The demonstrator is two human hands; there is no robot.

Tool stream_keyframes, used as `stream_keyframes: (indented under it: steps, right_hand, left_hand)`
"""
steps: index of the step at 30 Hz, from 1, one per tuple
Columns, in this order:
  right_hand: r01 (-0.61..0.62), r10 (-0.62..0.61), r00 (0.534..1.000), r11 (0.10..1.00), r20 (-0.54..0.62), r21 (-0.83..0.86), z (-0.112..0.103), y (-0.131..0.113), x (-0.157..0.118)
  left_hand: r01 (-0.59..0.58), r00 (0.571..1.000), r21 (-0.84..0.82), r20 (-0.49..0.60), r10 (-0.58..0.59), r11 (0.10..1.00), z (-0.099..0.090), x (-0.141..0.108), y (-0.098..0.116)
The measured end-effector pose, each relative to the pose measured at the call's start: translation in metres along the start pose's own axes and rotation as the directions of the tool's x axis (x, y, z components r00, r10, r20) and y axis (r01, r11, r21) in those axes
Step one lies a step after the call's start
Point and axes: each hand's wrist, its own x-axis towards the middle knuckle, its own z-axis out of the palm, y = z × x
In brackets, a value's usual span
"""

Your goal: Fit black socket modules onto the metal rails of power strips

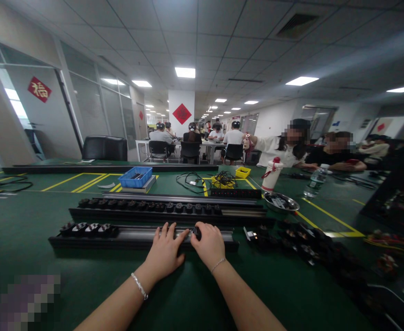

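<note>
black part (pixel 197 231), between right fingers (pixel 207 228)

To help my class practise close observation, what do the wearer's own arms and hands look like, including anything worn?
Both forearms are bare, without sleeves. The left hand has a chunky silvery-white bracelet at its wrist; the right hand, a thinner silvery bracelet. Neither hand is gloved.

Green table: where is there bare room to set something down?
Bare tabletop lies between the front rail, the blurred lower-left object and the left forearm, and between both forearms. Crowded: dark parts at right; blue bin and black cables beyond the nearer rails.
</note>
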Motion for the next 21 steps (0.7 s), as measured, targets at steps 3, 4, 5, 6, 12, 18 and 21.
stream_keyframes:
  steps: [3,4,5,6,12,18,21]
  right_hand:
    - [-0.010,0.010,1.000,1.000,0.002,0.004,-0.0008,0.0007,0.0006]
    - [-0.013,0.013,1.000,1.000,-0.001,0.010,-0.0009,0.0009,0.0007]
    - [-0.017,0.017,1.000,1.000,-0.003,0.015,-0.0008,0.0012,0.0007]
    - [-0.020,0.020,1.000,1.000,-0.005,0.020,-0.0007,0.0015,0.0007]
    - [-0.021,0.022,1.000,1.000,-0.017,0.017,0.0000,0.0029,0.0004]
    - [-0.011,0.011,1.000,1.000,0.000,-0.006,-0.0025,0.0015,0.0004]
    - [-0.034,0.034,0.999,0.999,0.007,-0.012,-0.0045,-0.0010,0.0002]
  left_hand:
    - [-0.004,1.000,0.007,-0.018,0.004,1.000,0.0016,0.0001,-0.0007]
    - [-0.005,1.000,0.009,-0.024,0.006,1.000,0.0022,0.0002,-0.0010]
    - [-0.007,1.000,0.009,-0.028,0.007,1.000,0.0027,0.0003,-0.0011]
    - [-0.007,1.000,0.008,-0.030,0.007,1.000,0.0032,0.0004,-0.0013]
    - [-0.011,1.000,0.011,-0.028,0.011,1.000,0.0040,0.0003,-0.0018]
    - [0.004,1.000,0.023,-0.024,-0.004,1.000,0.0023,-0.0002,-0.0006]
    - [0.006,1.000,0.013,-0.022,-0.006,1.000,0.0005,-0.0006,0.0001]
